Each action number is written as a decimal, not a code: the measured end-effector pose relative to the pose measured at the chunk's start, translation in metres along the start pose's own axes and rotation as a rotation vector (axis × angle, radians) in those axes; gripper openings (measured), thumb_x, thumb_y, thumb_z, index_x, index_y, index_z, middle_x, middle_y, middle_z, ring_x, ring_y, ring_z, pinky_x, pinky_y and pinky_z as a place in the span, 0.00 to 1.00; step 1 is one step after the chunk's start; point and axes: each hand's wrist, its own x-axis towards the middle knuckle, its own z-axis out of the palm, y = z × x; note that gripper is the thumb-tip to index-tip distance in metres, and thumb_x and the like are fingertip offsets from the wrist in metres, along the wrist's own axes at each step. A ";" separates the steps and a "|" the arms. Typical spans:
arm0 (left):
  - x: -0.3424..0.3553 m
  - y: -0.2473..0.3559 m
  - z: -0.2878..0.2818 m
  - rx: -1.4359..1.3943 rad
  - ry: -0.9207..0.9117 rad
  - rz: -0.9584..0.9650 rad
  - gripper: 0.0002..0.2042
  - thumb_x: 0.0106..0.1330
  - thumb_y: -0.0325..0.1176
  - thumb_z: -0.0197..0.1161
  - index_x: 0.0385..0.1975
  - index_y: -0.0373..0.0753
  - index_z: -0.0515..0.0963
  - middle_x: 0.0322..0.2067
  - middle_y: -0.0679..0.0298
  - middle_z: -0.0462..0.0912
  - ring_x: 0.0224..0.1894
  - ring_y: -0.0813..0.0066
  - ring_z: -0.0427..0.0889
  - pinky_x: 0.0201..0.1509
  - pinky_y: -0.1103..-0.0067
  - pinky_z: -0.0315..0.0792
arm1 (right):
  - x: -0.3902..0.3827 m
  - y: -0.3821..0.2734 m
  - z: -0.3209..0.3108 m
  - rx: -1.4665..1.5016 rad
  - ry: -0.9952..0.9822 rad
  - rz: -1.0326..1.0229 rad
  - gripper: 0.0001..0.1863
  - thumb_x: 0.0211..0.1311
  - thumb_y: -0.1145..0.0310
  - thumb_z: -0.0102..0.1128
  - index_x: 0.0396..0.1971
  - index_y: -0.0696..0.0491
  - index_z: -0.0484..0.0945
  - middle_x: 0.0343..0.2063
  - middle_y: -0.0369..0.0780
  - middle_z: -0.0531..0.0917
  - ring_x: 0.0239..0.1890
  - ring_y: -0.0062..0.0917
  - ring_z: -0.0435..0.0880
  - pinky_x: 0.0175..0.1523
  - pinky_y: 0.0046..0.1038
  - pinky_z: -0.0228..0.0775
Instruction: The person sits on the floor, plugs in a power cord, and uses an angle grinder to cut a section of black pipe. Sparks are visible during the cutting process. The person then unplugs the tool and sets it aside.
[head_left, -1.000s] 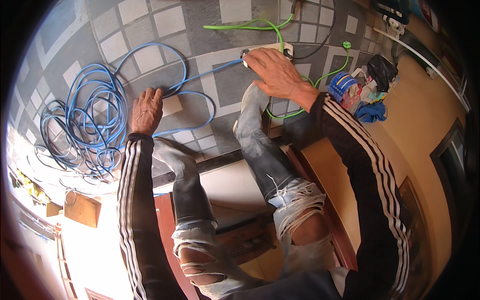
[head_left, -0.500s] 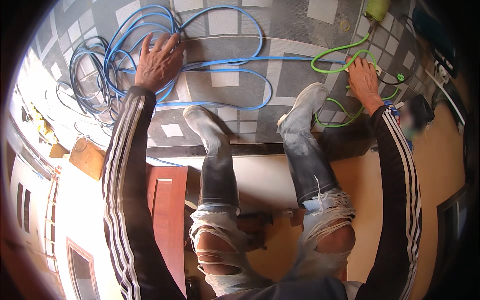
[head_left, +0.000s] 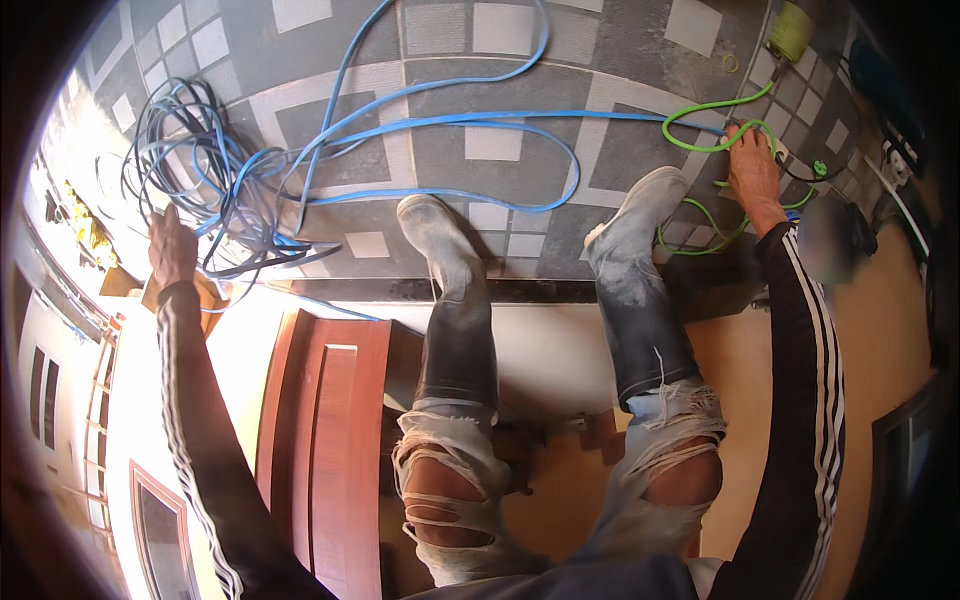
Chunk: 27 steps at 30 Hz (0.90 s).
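Note:
A long blue cable (head_left: pixel 480 120) lies on the tiled floor. Its left part is a messy tangle of dark and light blue loops (head_left: pixel 215 175). My left hand (head_left: pixel 172 250) is at the near left edge of that tangle; its fingers are foreshortened and in shadow, so their grip is unclear. At the right, my right hand (head_left: pixel 753 172) has its fingers bent down over the spot where the stretched blue cable ends, seemingly gripping it. A bright green cord (head_left: pixel 700 110) loops around and across these fingers. Whatever lies under the palm is hidden.
A yellow-green cylindrical thing (head_left: pixel 790 32) joins the green cord at the far right. My two dusty boots (head_left: pixel 450 240) stand at the ledge edge. Below the ledge are a reddish-brown wooden panel (head_left: pixel 345 440) and a tan floor. A small yellowish ring (head_left: pixel 730 63) lies beyond the cord.
My left hand has moved left and toward me, and the blue loops have collapsed into a tangle there. My right hand stays by the green cord; the view has shifted slightly.

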 end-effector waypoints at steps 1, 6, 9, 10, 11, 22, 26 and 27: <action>-0.001 0.026 -0.001 -0.225 0.244 0.246 0.24 0.67 0.27 0.57 0.64 0.42 0.76 0.58 0.50 0.77 0.56 0.51 0.82 0.57 0.64 0.78 | 0.001 -0.001 -0.002 0.009 0.014 -0.005 0.21 0.63 0.78 0.61 0.56 0.53 0.72 0.52 0.45 0.77 0.58 0.43 0.78 0.60 0.42 0.76; -0.025 0.183 0.023 -0.389 0.312 0.714 0.48 0.61 0.50 0.74 0.80 0.57 0.54 0.74 0.57 0.62 0.79 0.56 0.58 0.80 0.45 0.50 | 0.006 -0.003 -0.008 0.024 -0.012 0.030 0.23 0.60 0.81 0.62 0.54 0.53 0.71 0.52 0.45 0.77 0.59 0.45 0.77 0.59 0.43 0.77; -0.027 0.201 0.054 -0.493 0.267 0.586 0.32 0.63 0.39 0.71 0.68 0.55 0.67 0.55 0.60 0.79 0.63 0.57 0.77 0.66 0.54 0.68 | 0.004 -0.003 -0.007 -0.004 -0.035 0.012 0.24 0.58 0.82 0.64 0.54 0.53 0.70 0.55 0.46 0.75 0.60 0.46 0.76 0.60 0.43 0.78; -0.027 0.193 0.065 -0.428 0.241 0.623 0.28 0.65 0.37 0.68 0.65 0.54 0.68 0.50 0.61 0.80 0.58 0.57 0.79 0.61 0.56 0.70 | 0.003 -0.003 -0.007 0.000 -0.026 0.011 0.25 0.57 0.82 0.64 0.54 0.53 0.70 0.56 0.46 0.75 0.61 0.46 0.75 0.61 0.43 0.77; -0.026 0.183 0.075 -0.379 0.239 0.673 0.23 0.66 0.35 0.66 0.61 0.53 0.70 0.45 0.61 0.81 0.52 0.57 0.82 0.56 0.58 0.73 | 0.002 -0.004 -0.006 0.017 -0.007 -0.001 0.25 0.57 0.83 0.64 0.54 0.53 0.70 0.58 0.46 0.74 0.61 0.46 0.75 0.62 0.43 0.77; 0.056 0.019 0.041 0.255 -0.171 0.071 0.11 0.59 0.40 0.69 0.41 0.48 0.89 0.46 0.58 0.91 0.54 0.59 0.87 0.65 0.55 0.66 | 0.002 -0.009 -0.005 0.059 -0.051 0.099 0.28 0.58 0.84 0.62 0.58 0.51 0.68 0.60 0.45 0.72 0.64 0.46 0.72 0.65 0.44 0.74; 0.044 0.016 0.021 0.061 -0.346 0.005 0.52 0.55 0.63 0.73 0.77 0.48 0.57 0.55 0.46 0.85 0.65 0.49 0.79 0.71 0.44 0.59 | -0.002 -0.009 -0.004 0.041 -0.031 0.044 0.28 0.58 0.84 0.62 0.58 0.52 0.69 0.58 0.44 0.73 0.64 0.45 0.72 0.65 0.43 0.74; 0.035 0.023 0.017 -0.002 -0.136 0.111 0.54 0.55 0.59 0.74 0.79 0.45 0.53 0.51 0.45 0.86 0.60 0.45 0.82 0.65 0.46 0.68 | -0.002 -0.009 -0.003 0.047 -0.020 0.065 0.28 0.58 0.84 0.62 0.59 0.52 0.70 0.58 0.44 0.73 0.64 0.45 0.72 0.65 0.43 0.74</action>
